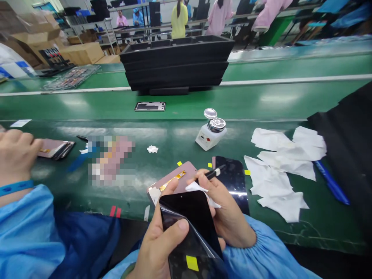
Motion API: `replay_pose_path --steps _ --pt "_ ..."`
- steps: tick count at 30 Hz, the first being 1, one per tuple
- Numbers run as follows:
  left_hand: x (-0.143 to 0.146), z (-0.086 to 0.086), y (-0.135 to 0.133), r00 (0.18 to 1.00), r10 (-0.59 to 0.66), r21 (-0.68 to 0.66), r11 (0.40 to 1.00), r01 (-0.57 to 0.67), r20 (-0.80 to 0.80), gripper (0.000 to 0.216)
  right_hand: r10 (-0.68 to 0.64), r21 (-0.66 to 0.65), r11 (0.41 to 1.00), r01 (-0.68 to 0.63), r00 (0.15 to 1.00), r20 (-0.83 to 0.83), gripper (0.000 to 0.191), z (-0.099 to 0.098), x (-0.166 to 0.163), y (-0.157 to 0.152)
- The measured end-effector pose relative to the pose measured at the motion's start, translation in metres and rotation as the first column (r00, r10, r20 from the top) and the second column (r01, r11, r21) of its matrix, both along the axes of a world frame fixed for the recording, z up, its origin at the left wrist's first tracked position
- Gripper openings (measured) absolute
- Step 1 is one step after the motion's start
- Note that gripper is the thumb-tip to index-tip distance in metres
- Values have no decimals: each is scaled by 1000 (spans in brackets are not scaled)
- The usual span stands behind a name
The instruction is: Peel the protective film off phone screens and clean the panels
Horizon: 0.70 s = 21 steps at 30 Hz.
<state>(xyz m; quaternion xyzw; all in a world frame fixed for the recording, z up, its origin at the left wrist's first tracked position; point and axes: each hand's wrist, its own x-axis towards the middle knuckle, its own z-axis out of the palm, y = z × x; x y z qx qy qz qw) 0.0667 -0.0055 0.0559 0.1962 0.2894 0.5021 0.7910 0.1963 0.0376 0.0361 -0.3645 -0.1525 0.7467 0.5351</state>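
My left hand [162, 236] grips a black phone screen [200, 211], its thumb pressing on the front. A clear film [192, 236] with a yellow tab [192, 263] lies partly lifted over the lower part of the glass. In my right hand [226, 209] are a white wipe [197, 187] and a slim black pen-like tool [214, 173]; its fingers are at the screen's right edge. Behind my hands, a pinkish screen panel [174, 176] with a gold flex cable lies face down. Another dark screen [232, 178] lies to the right, partly hidden by my right hand.
White wipes [279, 166] and a blue pen [333, 184] lie to the right. A white pump bottle [210, 133] stands with its lid up. Stacked black trays [177, 64] and a phone frame [150, 106] are farther back. At left is a co-worker's hand [17, 155] near stacked screens [56, 148].
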Motion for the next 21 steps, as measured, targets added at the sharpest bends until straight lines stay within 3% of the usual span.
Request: replay_pose_path --steps 9,15,21 --pt "-5 -1 -1 1000 -24 -84 996 23 -11 40 137 -82 984 -161 961 -242 33 7 -14 1" --pt "-8 -3 -4 996 -83 -228 970 88 32 76 165 -177 960 -217 949 -267 36 17 -14 1" --pt "-11 -2 -1 996 -70 -122 991 63 -54 54 241 -152 942 -300 917 -319 37 13 -14 2"
